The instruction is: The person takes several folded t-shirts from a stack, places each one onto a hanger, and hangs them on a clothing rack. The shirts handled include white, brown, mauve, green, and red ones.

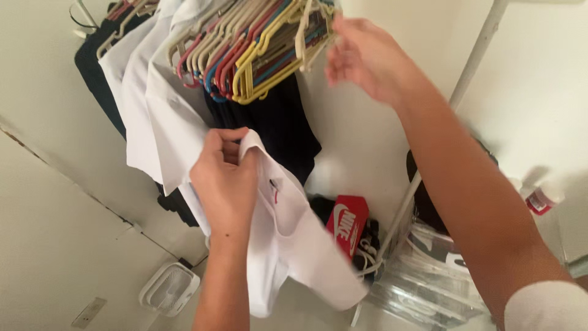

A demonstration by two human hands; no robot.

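My left hand (225, 178) grips a white shirt (288, 245) by its collar, and the shirt hangs down below it. My right hand (361, 55) is raised to a tight bunch of plastic hangers (257, 49) in yellow, red, blue, pink and cream. Its fingers touch a cream hanger (304, 37) at the right end of the bunch. White shirts (153, 104) and dark garments (285, 122) hang from the same row behind my left hand.
A white rack pole (471, 67) slants down on the right. Below lie a red shoe box (348, 222), clear plastic bins (429, 276) and dark items. A small white fan (168, 288) sits by the wall at lower left. A spray bottle (542, 199) stands at right.
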